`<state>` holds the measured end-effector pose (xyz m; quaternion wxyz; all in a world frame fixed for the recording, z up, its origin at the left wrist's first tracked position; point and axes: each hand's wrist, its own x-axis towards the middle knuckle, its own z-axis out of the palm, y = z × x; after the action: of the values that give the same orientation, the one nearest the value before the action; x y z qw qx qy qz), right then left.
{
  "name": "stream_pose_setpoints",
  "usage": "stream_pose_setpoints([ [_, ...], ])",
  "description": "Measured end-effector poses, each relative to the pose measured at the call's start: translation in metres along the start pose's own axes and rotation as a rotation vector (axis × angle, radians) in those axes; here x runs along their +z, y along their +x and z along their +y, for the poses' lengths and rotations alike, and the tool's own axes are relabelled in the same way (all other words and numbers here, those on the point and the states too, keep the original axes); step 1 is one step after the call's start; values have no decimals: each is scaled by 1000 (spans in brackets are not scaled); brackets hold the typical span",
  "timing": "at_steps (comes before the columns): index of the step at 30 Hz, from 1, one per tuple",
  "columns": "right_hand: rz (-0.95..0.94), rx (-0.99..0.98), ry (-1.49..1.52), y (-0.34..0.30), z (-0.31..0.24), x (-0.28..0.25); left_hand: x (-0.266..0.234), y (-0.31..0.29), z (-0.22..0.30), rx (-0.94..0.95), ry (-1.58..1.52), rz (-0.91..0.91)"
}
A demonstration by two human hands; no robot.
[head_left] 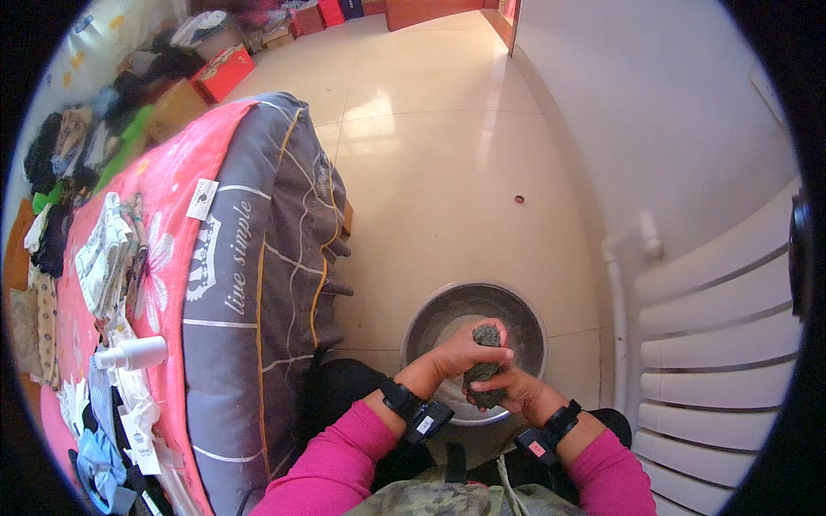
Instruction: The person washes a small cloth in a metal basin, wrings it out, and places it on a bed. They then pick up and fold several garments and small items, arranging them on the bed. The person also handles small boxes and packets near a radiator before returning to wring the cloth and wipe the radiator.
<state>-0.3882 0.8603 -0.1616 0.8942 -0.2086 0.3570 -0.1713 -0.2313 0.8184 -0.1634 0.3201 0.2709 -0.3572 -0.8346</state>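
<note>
A dark green, bunched-up cloth (487, 336) is squeezed into a tight roll between my two hands. My left hand (461, 351) is wrapped round its upper part, and my right hand (520, 387) grips it lower down. Both hands are over a round grey metal basin (430, 316) on the floor. The bottom of the basin shows greyish, and my hands and the cloth cover part of it. Each of my wrists wears a black strap with a small box.
To the left stands a bed (232, 258) with a grey cover and pink blanket, holding folded clothes (105, 258) and a white bottle (132, 353). A white radiator (714, 353) lines the right wall. Beyond the basin lies tiled floor (430, 198); a red box (222, 73) sits far left.
</note>
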Motion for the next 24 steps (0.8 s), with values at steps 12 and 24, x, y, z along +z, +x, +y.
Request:
stream_pose_setpoints([
  [12, 420, -315, -670, 39, 40, -37, -8, 17, -59, 207, 642, 398],
  [24, 791, -282, -1207, 35, 22, -17, 1, 26, -64, 266, 685, 778],
])
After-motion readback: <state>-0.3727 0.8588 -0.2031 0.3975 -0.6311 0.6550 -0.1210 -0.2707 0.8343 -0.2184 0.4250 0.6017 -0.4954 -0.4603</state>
